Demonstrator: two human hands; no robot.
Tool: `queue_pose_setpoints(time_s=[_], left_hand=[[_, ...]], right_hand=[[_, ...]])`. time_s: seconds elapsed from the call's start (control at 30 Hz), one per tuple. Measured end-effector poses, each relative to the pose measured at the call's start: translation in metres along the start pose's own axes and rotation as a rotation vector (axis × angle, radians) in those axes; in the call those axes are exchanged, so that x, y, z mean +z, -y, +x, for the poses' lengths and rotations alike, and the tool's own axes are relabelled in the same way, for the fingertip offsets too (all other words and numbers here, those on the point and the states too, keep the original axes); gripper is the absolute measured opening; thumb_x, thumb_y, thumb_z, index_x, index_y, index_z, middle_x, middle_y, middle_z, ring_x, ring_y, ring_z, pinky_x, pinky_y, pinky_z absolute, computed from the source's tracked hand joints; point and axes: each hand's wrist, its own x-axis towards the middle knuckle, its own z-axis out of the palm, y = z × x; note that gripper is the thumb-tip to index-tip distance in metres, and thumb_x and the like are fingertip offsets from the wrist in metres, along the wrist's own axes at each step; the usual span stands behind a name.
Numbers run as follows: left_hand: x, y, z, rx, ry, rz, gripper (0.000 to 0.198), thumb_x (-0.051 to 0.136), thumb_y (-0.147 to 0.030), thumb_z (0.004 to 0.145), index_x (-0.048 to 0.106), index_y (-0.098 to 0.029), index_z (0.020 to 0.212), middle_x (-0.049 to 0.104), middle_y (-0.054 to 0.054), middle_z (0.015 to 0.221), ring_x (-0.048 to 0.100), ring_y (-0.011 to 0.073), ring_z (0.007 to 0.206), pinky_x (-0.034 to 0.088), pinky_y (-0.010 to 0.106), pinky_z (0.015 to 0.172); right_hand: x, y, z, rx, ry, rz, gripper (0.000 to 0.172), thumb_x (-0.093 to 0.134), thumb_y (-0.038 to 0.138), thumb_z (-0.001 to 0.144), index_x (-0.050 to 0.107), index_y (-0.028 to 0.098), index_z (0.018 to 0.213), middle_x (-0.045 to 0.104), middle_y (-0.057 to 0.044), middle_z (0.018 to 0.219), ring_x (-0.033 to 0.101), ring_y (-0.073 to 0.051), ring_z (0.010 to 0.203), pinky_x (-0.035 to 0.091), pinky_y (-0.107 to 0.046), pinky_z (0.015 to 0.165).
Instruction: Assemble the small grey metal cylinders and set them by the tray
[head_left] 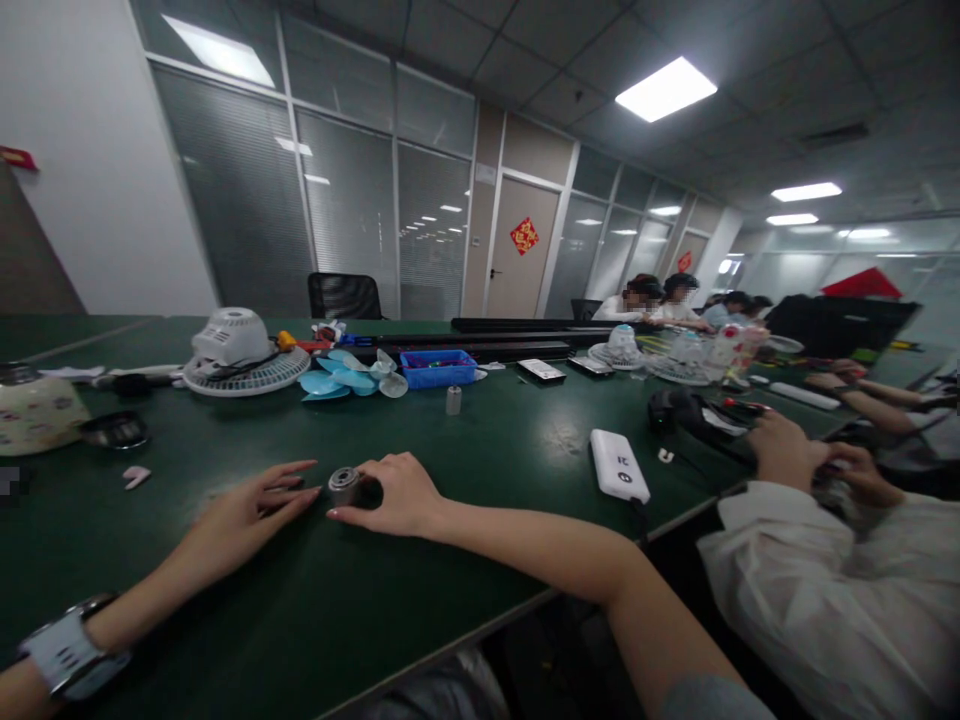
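My right hand [405,492] is curled around a short silver metal cylinder [343,488] that stands upright on the green table [480,480]. Its round top shows rings and a dark centre; I cannot tell exactly what it is. Just to the left of the cylinder, my left hand [251,515] has its fingers stretched out, holding nothing. A watch sits on that wrist. Farther back stands a second small metal cylinder [454,400].
Behind lie a blue tray [439,372], light-blue fan blades [341,378] and a white fan part [232,345]. A white power bank [619,465] lies at right, near a co-worker's hands [787,450]. At left are a patterned bottle [37,412] and a dark cup [116,430].
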Motion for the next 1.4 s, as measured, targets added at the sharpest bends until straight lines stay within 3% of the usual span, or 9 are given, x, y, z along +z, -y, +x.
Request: queue_pose_setpoints(time_s=[0.37,0.5,0.67,0.8,0.93,1.03,1.17,1.27,1.4], left_hand=[[0.005,0.003,0.0,-0.034,0.07,0.092,0.08,0.051,-0.066,0.072,0.037,-0.028,0.142,0.069,0.004,0.115,0.065,0.0331,0.103,0.053,0.042,0.083],[0.005,-0.001,-0.002,-0.05,0.091,0.108,0.083,0.053,-0.065,0.072,0.032,-0.028,0.144,0.067,0.007,0.12,0.07,0.0312,0.087,0.053,0.044,0.078],[0.002,0.001,0.001,-0.001,-0.001,-0.024,0.074,0.058,-0.06,0.074,0.044,-0.021,0.135,0.065,0.012,0.122,0.06,0.031,0.114,0.046,0.047,0.097],[-0.002,0.006,0.004,-0.071,-0.075,-0.114,0.06,0.05,-0.058,0.081,0.049,-0.02,0.128,0.067,0.013,0.118,0.061,0.029,0.112,0.046,0.047,0.097],[-0.004,0.005,0.003,-0.115,-0.146,-0.11,0.052,0.044,-0.057,0.084,0.056,-0.022,0.121,0.069,0.012,0.116,0.062,0.03,0.11,0.046,0.049,0.095],[-0.006,-0.002,0.001,-0.151,-0.193,-0.063,0.053,0.039,-0.061,0.084,0.065,-0.021,0.108,0.069,0.01,0.113,0.061,0.031,0.108,0.046,0.048,0.093],[-0.006,-0.017,-0.004,-0.2,-0.172,-0.025,0.057,0.039,-0.065,0.082,0.07,-0.017,0.081,0.071,0.011,0.106,0.061,0.033,0.103,0.045,0.045,0.089],[-0.004,-0.024,-0.007,-0.224,-0.198,-0.034,0.059,0.038,-0.064,0.081,0.071,-0.015,0.085,0.07,0.009,0.082,0.064,0.0313,0.089,0.048,0.039,0.075],[-0.005,-0.023,-0.006,-0.223,-0.205,-0.001,0.061,0.03,-0.059,0.084,0.072,-0.016,0.094,0.058,0.003,0.062,0.062,0.0282,0.074,0.046,0.035,0.064]], right_hand=[[-0.008,-0.013,-0.002,0.07,0.031,-0.047,0.059,0.056,0.071,0.073,0.054,0.017,0.098,0.064,-0.006,0.089,0.06,-0.02,0.08,0.045,-0.034,0.078],[-0.004,-0.013,-0.001,0.063,0.021,-0.107,0.06,0.053,0.072,0.075,0.054,0.016,0.096,0.064,-0.008,0.09,0.059,-0.022,0.083,0.044,-0.037,0.082],[-0.006,-0.01,-0.003,0.058,0.025,-0.084,0.059,0.052,0.072,0.076,0.058,0.016,0.094,0.064,-0.008,0.09,0.059,-0.021,0.084,0.043,-0.035,0.08],[-0.013,-0.018,-0.009,0.008,0.024,-0.05,0.056,0.05,0.069,0.08,0.06,0.016,0.095,0.064,-0.006,0.089,0.058,-0.018,0.081,0.042,-0.031,0.077],[-0.025,-0.053,-0.015,0.051,-0.05,-0.164,0.052,0.049,0.065,0.083,0.062,0.015,0.094,0.064,-0.007,0.088,0.057,-0.018,0.082,0.04,-0.032,0.079],[-0.04,-0.096,-0.017,0.244,-0.121,-0.315,0.048,0.05,0.06,0.085,0.063,0.015,0.094,0.065,-0.009,0.089,0.057,-0.02,0.085,0.038,-0.033,0.081],[-0.057,-0.153,-0.014,0.558,-0.164,-0.46,0.047,0.05,0.057,0.086,0.064,0.015,0.099,0.067,-0.012,0.096,0.058,-0.024,0.093,0.037,-0.034,0.082],[-0.062,-0.179,-0.01,0.709,-0.171,-0.476,0.05,0.047,0.059,0.087,0.064,0.014,0.1,0.067,-0.013,0.099,0.059,-0.025,0.095,0.038,-0.034,0.081],[-0.063,-0.189,-0.008,0.76,-0.16,-0.421,0.05,0.047,0.059,0.087,0.064,0.015,0.103,0.066,-0.013,0.104,0.057,-0.025,0.1,0.037,-0.034,0.083]])
